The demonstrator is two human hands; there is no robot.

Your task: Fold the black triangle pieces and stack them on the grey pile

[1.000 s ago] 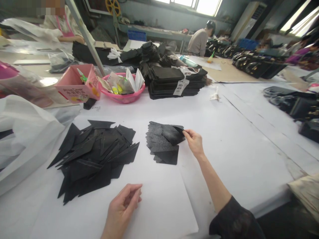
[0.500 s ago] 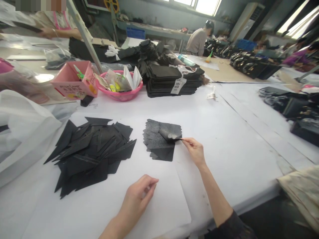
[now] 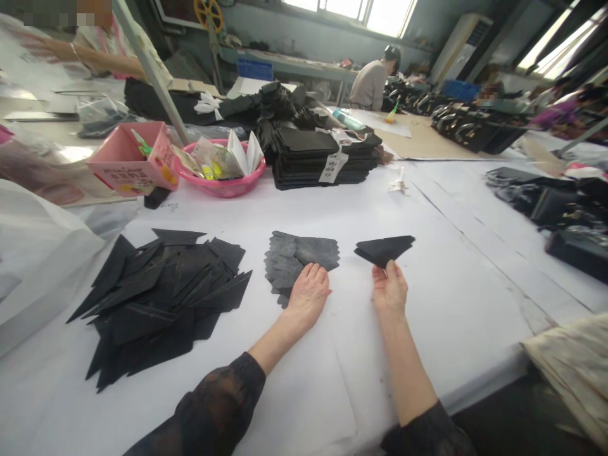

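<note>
My right hand (image 3: 390, 288) pinches a black cut piece (image 3: 384, 249) by its near edge. The piece looks folded or doubled, with angled ends, and is held just above the white table. My left hand (image 3: 311, 292) lies on the near right edge of a fanned pile of cut pieces (image 3: 289, 253) with grey, speckled faces and notched edges. Its fingers are curled and pressed together on a piece there; the fingertips are partly hidden. Left of both hands lies a loose heap of black pointed cut pieces (image 3: 161, 297).
Behind the pieces stand a pink box (image 3: 133, 161), a pink basket (image 3: 223, 185) with papers and yellow items, and a tagged stack of black panels (image 3: 304, 166). White plastic sheeting (image 3: 38, 253) lies at the left. Other people work farther back; one person's arm (image 3: 104, 58) is at upper left.
My right hand has moved right, taking a black piece off the fanned pile. The left hand has gone from bare table up to the pile's near edge. The view has shifted slightly.
</note>
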